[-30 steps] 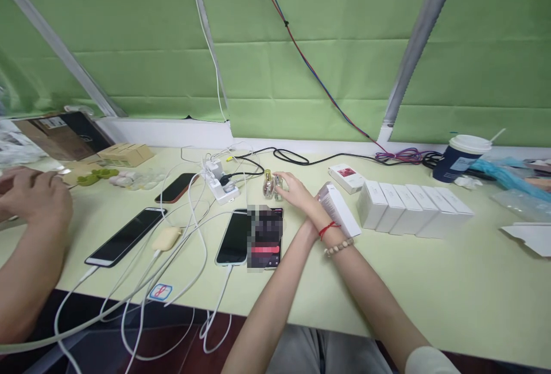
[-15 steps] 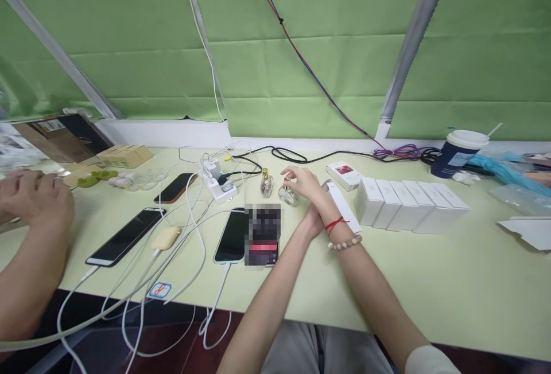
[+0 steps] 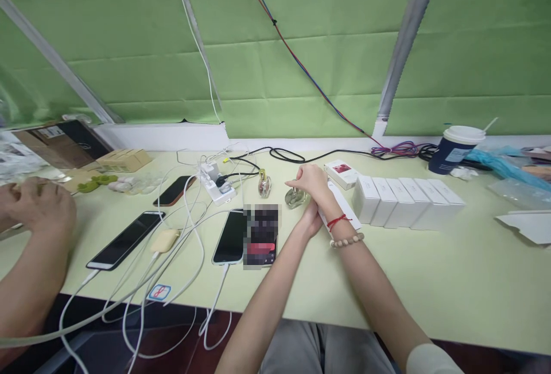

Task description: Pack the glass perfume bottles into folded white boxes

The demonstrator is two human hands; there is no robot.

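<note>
My right hand [image 3: 312,182] reaches over the table, its fingers closed on the top of a clear glass perfume bottle [image 3: 295,197], which leans to one side. Crossing beneath the right wrist is my left hand [image 3: 310,222]. It lies against a slim white box [image 3: 348,209], but its fingers are hidden behind the right arm. A second glass perfume bottle with a gold cap [image 3: 264,184] stands to the left of the held one. Behind the right hand lies a white box with a red picture [image 3: 342,173].
A row of several white boxes [image 3: 404,202] stands at the right, with a dark paper cup [image 3: 451,153] behind. At the left are phones [image 3: 127,239], a power strip [image 3: 217,187] and tangled white cables. Another person's hands [image 3: 41,202] rest at the far left.
The held bottle has shifted slightly right and down and tilts more. My right hand has moved a little with it. My left hand has hardly moved.
</note>
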